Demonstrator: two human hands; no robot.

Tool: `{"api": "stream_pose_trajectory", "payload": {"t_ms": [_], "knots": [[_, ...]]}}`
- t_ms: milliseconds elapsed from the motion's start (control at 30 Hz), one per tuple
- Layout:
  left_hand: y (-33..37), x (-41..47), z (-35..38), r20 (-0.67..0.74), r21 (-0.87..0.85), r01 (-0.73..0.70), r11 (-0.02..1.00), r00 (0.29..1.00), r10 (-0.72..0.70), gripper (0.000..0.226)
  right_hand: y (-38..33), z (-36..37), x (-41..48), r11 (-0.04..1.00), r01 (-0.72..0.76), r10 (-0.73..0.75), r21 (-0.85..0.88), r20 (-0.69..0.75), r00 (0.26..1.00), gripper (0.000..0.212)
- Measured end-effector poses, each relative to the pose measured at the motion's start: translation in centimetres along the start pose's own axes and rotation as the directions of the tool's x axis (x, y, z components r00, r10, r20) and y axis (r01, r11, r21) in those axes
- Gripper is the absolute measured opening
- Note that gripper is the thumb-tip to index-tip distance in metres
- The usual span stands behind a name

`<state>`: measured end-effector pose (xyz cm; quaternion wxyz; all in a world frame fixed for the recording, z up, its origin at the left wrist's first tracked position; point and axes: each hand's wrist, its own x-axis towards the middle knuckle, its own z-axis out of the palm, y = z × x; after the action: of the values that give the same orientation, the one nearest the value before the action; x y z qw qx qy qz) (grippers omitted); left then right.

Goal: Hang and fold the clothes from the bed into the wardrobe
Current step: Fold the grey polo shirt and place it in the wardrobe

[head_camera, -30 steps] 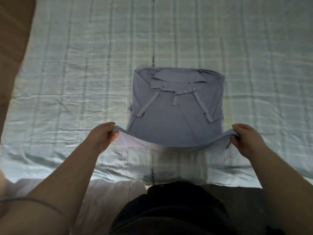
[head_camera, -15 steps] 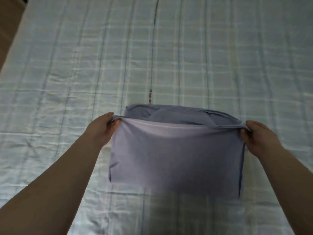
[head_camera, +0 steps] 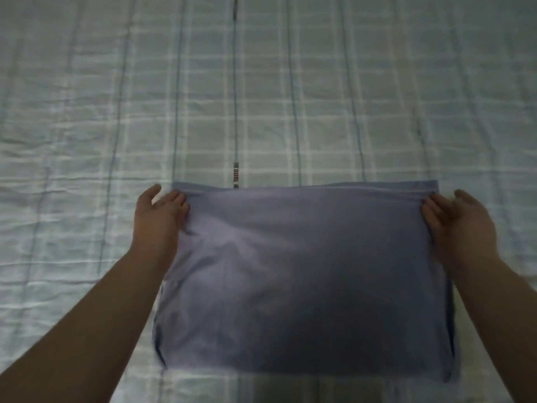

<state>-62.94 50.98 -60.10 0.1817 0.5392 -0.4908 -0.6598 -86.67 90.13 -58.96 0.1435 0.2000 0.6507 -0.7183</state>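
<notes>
Checked bedspread [head_camera: 290,97] holds a folded blue shirt [head_camera: 305,271]; left hand [head_camera: 159,216] and right hand [head_camera: 465,225] touch its far corners, fingers relaxed.

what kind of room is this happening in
Most likely a bedroom. A pale checked bedspread fills the view, and a folded blue garment lies on it, with the left hand and right hand at its far corners.

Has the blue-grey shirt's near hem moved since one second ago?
Yes: the hem went farther away, up to the small dark label on the checked bedsheet.
</notes>
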Motion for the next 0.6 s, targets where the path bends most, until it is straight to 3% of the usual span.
{"api": "stream_pose_trajectory", "payload": {"t_ms": [33, 100, 167, 200, 233, 300, 367, 467, 600], "knots": [[-0.1, -0.2, 0.1, -0.008, 0.087, -0.061, 0.994, 0.998, 0.062, 0.061, 0.3, 0.0, -0.1, 0.997, 0.047, -0.048, -0.056, -0.012, 0.999, 0.070], [-0.7, -0.5, 0.8, 0.023, 0.346, -0.223, 0.911, 0.973, 0.230, 0.063, 1.1, 0.0, -0.6, 0.900, 0.171, -0.175, -0.400, 0.027, 0.984, 0.043], [-1.3, -1.3, 1.5, 0.179, 0.634, -0.444, 0.633, 0.881, 0.438, 0.063, 1.6, 0.8, -1.1, 0.553, 0.336, -0.351, -0.763, 0.153, 0.924, 0.041], [-1.7, -1.7, 1.9, 0.310, 0.707, -0.553, 0.441, 0.803, 0.510, 0.066, 2.2, 1.1, -1.6, 0.355, 0.457, -0.405, -0.816, 0.306, 0.862, 0.044], [-2.2, -2.0, 2.3, 0.438, 0.731, -0.630, 0.263, 0.728, 0.527, 0.068, 2.5, 1.7, -2.0, 0.176, 0.580, -0.403, -0.795, 0.480, 0.779, 0.047], [-3.3, -3.0, 4.0, 0.628, 0.686, -0.726, 0.054, 0.627, 0.461, 0.063, 3.9, 3.4, -3.4, -0.084, 0.708, -0.307, -0.701, 0.694, 0.651, 0.051], [-4.5, -4.7, 6.5, 0.759, 0.615, -0.782, -0.104, 0.550, 0.349, 0.057, 5.9, 5.5, -4.8, -0.212, 0.743, -0.215, -0.635, 0.772, 0.598, 0.054], [-6.8, -6.0, 9.1, 0.807, 0.588, -0.776, -0.229, 0.545, 0.227, 0.060, 8.3, 8.3, -6.3, -0.336, 0.773, -0.093, -0.539, 0.835, 0.542, 0.059], [-7.9, -4.8, 9.3, 0.787, 0.617, -0.739, -0.270, 0.577, 0.218, 0.062, 9.5, 8.9, -5.3, -0.413, 0.711, -0.070, -0.569, 0.798, 0.598, 0.062]]}}
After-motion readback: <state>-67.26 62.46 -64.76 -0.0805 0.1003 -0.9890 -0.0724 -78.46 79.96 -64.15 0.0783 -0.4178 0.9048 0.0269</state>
